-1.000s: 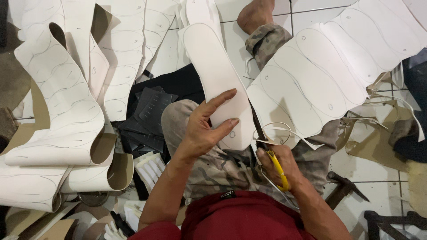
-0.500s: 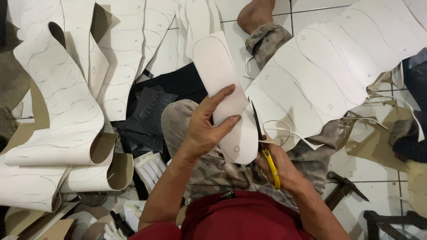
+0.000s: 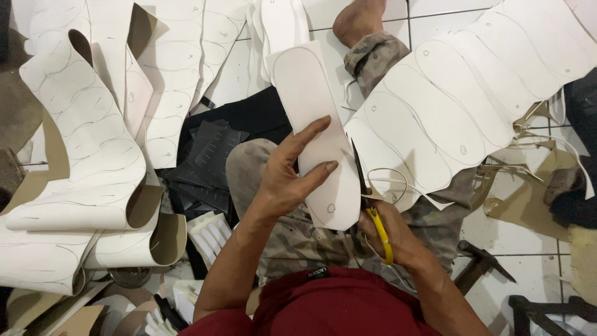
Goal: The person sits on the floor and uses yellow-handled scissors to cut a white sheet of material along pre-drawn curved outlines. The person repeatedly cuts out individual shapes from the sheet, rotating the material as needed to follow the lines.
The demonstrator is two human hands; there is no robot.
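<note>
- Nearest, the right hand (image 3: 398, 239) grips yellow-handled scissors (image 3: 370, 202), blades at the sole cutout's right edge.
- The left hand (image 3: 289, 177) pinches the white sole cutout (image 3: 314, 118) over the lap, thumb on top.
- Farther right lies a marked white sheet (image 3: 472, 99); curled sheets (image 3: 87, 143) lie left.

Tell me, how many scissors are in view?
1. The scissors are in the right hand, blades along the edge of the white piece that the left hand holds. More may be hidden under sheets.
</note>
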